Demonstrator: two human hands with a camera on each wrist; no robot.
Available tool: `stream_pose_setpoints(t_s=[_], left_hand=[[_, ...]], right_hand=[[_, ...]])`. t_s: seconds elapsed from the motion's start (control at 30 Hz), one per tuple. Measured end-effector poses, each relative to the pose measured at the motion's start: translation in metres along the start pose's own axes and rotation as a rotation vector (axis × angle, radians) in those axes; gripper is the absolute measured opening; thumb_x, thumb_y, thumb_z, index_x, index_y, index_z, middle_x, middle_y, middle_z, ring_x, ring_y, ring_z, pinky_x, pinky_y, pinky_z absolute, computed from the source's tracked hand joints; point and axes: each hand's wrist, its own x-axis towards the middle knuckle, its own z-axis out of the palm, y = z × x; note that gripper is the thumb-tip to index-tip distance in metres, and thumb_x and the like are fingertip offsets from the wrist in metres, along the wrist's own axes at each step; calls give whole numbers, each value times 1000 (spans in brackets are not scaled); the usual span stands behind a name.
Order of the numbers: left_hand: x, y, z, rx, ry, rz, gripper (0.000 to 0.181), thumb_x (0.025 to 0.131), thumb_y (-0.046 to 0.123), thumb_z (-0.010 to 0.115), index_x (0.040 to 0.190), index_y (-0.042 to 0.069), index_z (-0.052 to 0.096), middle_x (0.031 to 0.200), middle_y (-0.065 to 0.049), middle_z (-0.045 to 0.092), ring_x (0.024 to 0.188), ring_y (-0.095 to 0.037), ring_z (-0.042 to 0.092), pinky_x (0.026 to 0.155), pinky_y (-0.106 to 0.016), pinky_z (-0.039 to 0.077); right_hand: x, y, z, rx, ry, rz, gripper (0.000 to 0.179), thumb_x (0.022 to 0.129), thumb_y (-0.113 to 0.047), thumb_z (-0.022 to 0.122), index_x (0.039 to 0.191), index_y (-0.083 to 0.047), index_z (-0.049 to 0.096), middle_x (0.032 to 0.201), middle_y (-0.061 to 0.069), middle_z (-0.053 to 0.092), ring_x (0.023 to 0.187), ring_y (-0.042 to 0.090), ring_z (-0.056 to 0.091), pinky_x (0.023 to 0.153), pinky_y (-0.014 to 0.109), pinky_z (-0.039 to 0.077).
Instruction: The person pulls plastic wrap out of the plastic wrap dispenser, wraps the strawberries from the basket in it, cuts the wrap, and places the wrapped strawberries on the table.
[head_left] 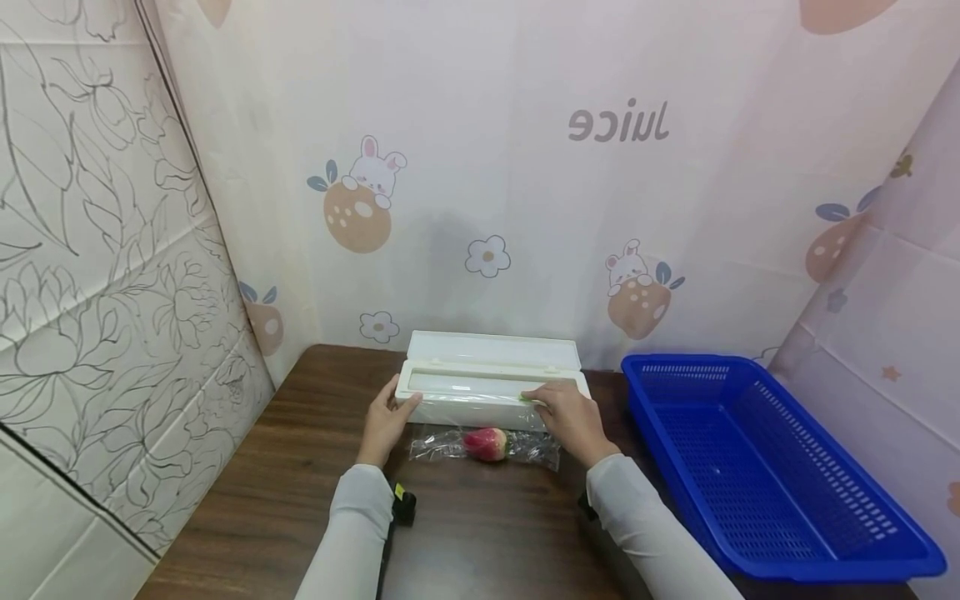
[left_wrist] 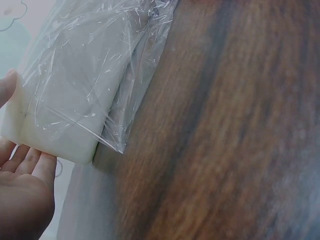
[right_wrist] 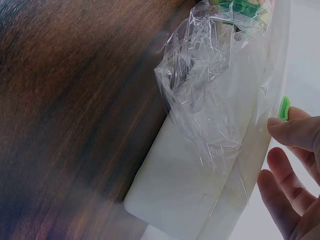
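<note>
"Box (head_left: 491, 367) smooth, white, oblong, on the wood table (head_left: 450, 525)?"
"Yes; our left hand (head_left: 384, 423) grips its end, our right hand (head_left: 572, 417) pinches the green tab (right_wrist: 284, 108); crinkled film (right_wrist: 200, 75) drapes its front."

The box (head_left: 438, 410) stands along the back edge of the worktop (head_left: 480, 533), its lid (head_left: 493, 350) behind it, before the curtain (head_left: 465, 183); film (head_left: 442, 446) hangs down the box's front onto the worktop, the fruit (head_left: 486, 444) lying amid it, just before the box; the slider (head_left: 531, 397) sits at the box's front top edge, right of the middle, in the right hand (head_left: 572, 417); the left hand (head_left: 385, 423) is around the box's left end; the basket (head_left: 757, 475) lies to the right, towards the worktop's right edge.
</note>
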Motion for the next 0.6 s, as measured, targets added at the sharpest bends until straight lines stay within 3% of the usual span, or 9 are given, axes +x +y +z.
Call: stream_pose_setpoints(t_s=[0.47, 0.6], left_hand=[[0, 2, 0, -5, 4, 10, 77, 84, 39, 67, 145, 8, 30, 148, -14, 33, 130, -22, 34, 110, -41, 30], [-1, 3, 0, -17, -1, 12, 77, 84, 37, 67, 144, 7, 30, 147, -16, 34, 129, -25, 35, 110, -43, 31]], right_hand=[[2, -2, -2, -24, -11, -46, 32, 79, -14, 72, 108, -28, 71, 104, -4, 70, 94, 19, 61, 61, 39, 56], [3, -4, -2, -27, -24, -47, 27, 78, -23, 73, 105, -26, 71, 101, -4, 70, 90, 20, 61, 59, 39, 54]])
